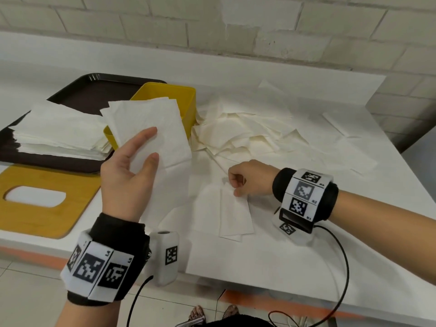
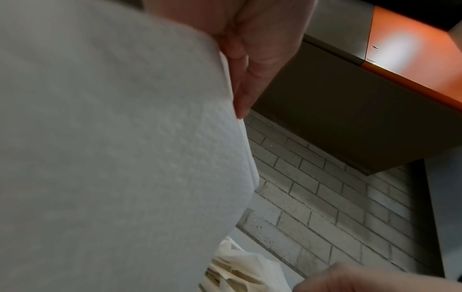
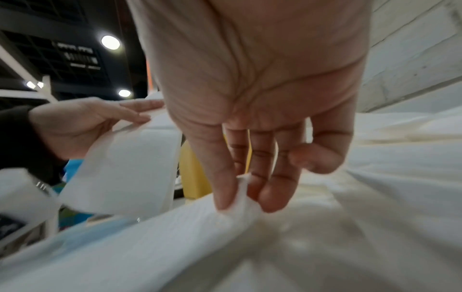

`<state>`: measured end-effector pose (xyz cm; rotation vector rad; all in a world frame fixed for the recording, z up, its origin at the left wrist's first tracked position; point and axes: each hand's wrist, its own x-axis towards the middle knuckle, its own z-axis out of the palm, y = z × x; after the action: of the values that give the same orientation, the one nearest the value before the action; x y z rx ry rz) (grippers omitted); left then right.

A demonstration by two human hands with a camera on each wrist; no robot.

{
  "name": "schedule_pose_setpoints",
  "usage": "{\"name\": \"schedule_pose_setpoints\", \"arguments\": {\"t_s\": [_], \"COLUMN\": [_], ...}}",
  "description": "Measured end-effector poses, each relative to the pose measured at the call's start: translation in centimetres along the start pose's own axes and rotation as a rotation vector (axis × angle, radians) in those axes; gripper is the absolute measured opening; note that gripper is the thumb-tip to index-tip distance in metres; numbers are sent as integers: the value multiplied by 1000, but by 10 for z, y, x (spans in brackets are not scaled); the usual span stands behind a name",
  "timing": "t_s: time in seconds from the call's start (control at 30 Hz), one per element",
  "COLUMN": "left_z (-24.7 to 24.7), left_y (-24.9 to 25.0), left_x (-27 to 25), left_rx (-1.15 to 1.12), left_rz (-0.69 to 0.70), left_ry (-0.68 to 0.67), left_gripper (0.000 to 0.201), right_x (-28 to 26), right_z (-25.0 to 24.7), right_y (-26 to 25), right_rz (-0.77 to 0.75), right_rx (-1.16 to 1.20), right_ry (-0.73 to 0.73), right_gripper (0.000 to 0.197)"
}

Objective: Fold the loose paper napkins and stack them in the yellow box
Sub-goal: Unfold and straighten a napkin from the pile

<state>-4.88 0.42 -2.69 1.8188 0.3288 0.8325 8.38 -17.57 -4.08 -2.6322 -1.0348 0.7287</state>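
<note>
Gripping a folded napkin [image 1: 151,128] between thumb and fingers, the left hand [image 1: 128,171] is holding it just in front of the yellow box [image 1: 165,100], while the right hand [image 1: 247,179] is pinching a napkin on the bench [image 1: 259,256], its long axis running toward the person. Left wrist view: paper [image 2: 112,148] is filling most of the frame beside one finger [image 2: 250,79]. Right wrist view: fingertips [image 3: 225,197] are nipping a corner of the sheet [image 3: 225,237], the loose pile [image 3: 400,148] lying beyond.
</note>
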Motion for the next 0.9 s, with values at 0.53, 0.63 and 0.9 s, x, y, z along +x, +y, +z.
{"name": "schedule_pose_setpoints", "arguments": {"t_s": [0.53, 0.63, 0.9], "left_z": [15, 18, 25], "left_y": [8, 10, 15], "left_x": [4, 4, 3], "left_rx": [-67, -68, -107], "left_rz": [-8, -4, -5], "left_ry": [-46, -53, -82], "left_gripper": [35, 34, 35], "right_x": [-33, -42, -59], "right_z": [-66, -75, -100], "right_y": [14, 13, 4], "right_rz": [-60, -64, -253], "right_rx": [580, 738, 1071], "right_ry": [335, 323, 202], "right_gripper": [19, 15, 10]}}
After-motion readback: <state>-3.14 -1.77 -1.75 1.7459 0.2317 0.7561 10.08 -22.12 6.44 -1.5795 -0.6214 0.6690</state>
